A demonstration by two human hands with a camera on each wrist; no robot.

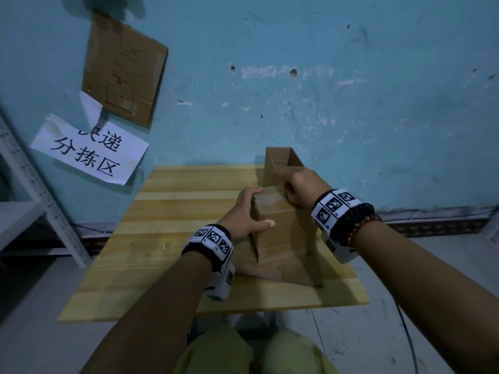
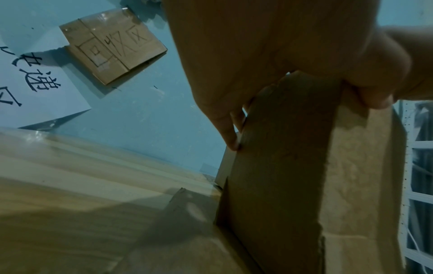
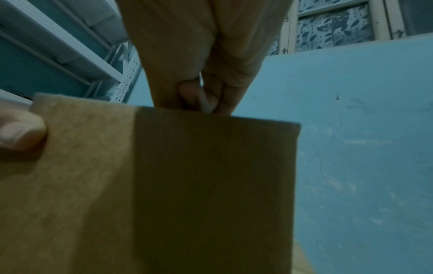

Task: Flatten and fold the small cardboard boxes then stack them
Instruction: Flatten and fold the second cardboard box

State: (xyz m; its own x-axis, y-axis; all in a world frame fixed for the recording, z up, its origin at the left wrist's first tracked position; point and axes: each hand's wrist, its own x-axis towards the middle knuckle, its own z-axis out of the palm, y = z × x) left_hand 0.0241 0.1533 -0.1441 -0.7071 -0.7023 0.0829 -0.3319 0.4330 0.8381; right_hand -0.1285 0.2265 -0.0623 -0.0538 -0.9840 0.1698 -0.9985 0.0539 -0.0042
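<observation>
A brown cardboard box [image 1: 280,225] stands upright near the middle of the wooden table [image 1: 162,238], on top of flattened cardboard [image 1: 291,273]. My left hand [image 1: 248,211] grips the box's left top corner, thumb on the near face and fingers over the top edge; the left wrist view shows the same box [image 2: 281,166] held by its narrow side. My right hand [image 1: 299,187] curls over the box's top right edge, and in the right wrist view its fingers [image 3: 199,96] hook behind the box [image 3: 187,185]. A second, open box [image 1: 280,164] stands behind, against the wall.
A blue wall rises right behind the table. A cardboard sign [image 1: 124,68] and a white paper sign [image 1: 89,149] hang on it at the left. White metal shelving [image 1: 40,211] stands to the left. The table's left half shows bare wood.
</observation>
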